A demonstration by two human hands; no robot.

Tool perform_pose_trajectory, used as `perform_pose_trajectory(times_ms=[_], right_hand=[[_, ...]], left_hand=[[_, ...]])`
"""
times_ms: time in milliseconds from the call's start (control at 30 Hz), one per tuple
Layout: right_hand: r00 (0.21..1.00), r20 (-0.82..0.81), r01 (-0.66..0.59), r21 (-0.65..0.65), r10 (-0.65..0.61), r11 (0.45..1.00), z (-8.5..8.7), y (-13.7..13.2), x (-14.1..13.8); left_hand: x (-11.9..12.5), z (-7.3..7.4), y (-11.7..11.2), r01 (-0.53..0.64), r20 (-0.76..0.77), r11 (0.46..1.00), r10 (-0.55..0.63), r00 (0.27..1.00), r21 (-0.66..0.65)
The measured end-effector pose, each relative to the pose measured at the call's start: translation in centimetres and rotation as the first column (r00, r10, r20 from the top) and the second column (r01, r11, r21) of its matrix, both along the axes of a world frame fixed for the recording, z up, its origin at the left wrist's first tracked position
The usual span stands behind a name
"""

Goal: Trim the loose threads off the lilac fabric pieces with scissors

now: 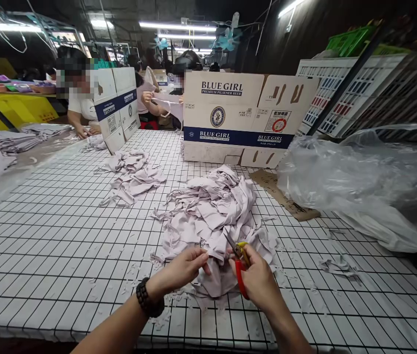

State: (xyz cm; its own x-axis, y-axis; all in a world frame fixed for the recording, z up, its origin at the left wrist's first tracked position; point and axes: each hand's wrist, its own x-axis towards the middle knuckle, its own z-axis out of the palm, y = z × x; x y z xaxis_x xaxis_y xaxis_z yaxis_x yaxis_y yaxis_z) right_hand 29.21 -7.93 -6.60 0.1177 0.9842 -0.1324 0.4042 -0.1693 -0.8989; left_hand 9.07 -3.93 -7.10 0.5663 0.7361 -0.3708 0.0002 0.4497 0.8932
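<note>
A heap of pale lilac fabric pieces (208, 206) lies on the grid-patterned table in front of me. My left hand (188, 265), with a dark beaded bracelet at its wrist, is closed in a pinch on the edge of a fabric piece (214, 280) at the heap's near side. My right hand (258, 278) grips a pair of scissors (241, 268) with a red handle and some yellow near the pivot. The blades point up and to the left, over the heap. My right fingertips are close to the same piece; whether they touch it is hidden.
A smaller fabric pile (131, 177) lies to the left. An upright cardboard panel (238, 118) stands behind the heap, another (116, 108) farther left. Clear plastic bags (356, 172) and brown cardboard (285, 194) are at right. Small scraps dot the tablecloth (64, 246). Co-workers sit across the table.
</note>
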Motion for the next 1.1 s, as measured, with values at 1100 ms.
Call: perform_pose_trajectory(times_ms=[1100], right_hand=[[0.945,-0.315,0.13,0.117,-0.087,0.985,-1.2,-2.1,3.8]], left_hand=[[7.1,1.6,-0.8,0.001,0.211,0.934,-0.082,0.974,0.357]])
